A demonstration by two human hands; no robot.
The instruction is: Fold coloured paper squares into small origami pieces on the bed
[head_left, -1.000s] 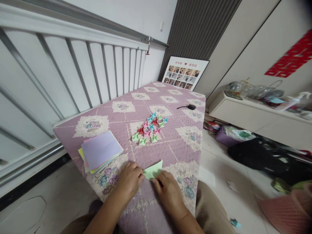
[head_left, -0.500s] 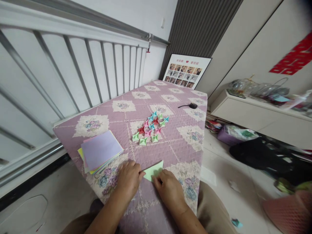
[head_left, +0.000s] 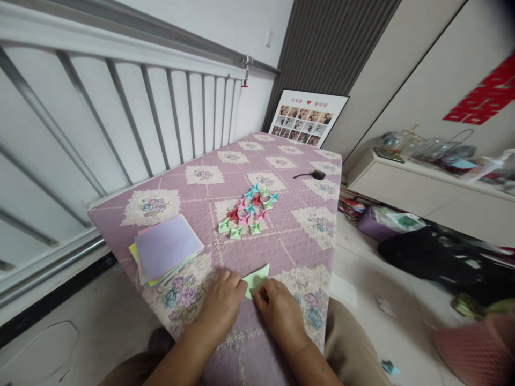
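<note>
A light green sheet of paper (head_left: pixel 257 277) lies on the purple quilted cover (head_left: pixel 289 252) near its front edge. My left hand (head_left: pixel 223 303) presses its fingertips on the sheet's left part. My right hand (head_left: pixel 279 311) pinches the sheet's lower right edge with curled fingers. Both hands cover much of the paper, so its fold lines are hidden. Farther back on the cover sits a cluster of several small folded paper stars (head_left: pixel 248 210) in green, pink, red and blue. A stack of coloured paper squares (head_left: pixel 167 249) rests to the left of my hands.
A white railing (head_left: pixel 120 123) runs along the left. A small black object with a cord (head_left: pixel 316 174) and a photo board (head_left: pixel 308 119) are at the far end. On the right are a low white cabinet (head_left: pixel 426 195), a black bag (head_left: pixel 438 262) and a pink basket (head_left: pixel 478 348).
My left hand has slid to the right over the green paper, so less of the sheet shows. My right hand has stayed on the sheet's lower right edge.
</note>
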